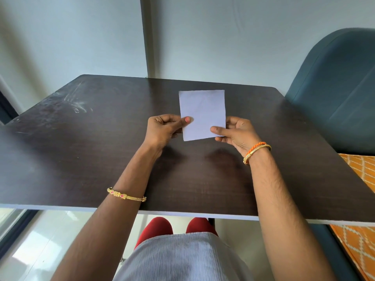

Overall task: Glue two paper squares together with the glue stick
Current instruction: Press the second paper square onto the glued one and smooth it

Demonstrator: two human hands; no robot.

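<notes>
A: Well, what is hard to make out here?

B: Whether the paper square (203, 113) is one sheet or two laid together; only a single pale face shows. Its lower left edge is covered by the left hand's (164, 129) thumb, and its lower right corner sits behind the right hand's (235, 131) thumb. The fingers behind the sheet are mostly hidden.

A: Any writing or labels?

B: None that can be read. The sheet's face is plain.

A: How does the paper look?

B: Whitish with a faint lilac cast, roughly square, slightly taller than wide, with soft creases across the middle and a slightly uneven top edge.

A: Where is it, and how do the hands stand?

B: It is held up over the middle of the dark wooden table (81, 149), tilted toward the camera. The left hand pinches the lower left edge, thumb in front. The right hand pinches the lower right corner the same way.

A: Anything else nearby?

B: A teal chair (334, 88) at the right, cut off by the frame edge.
</notes>
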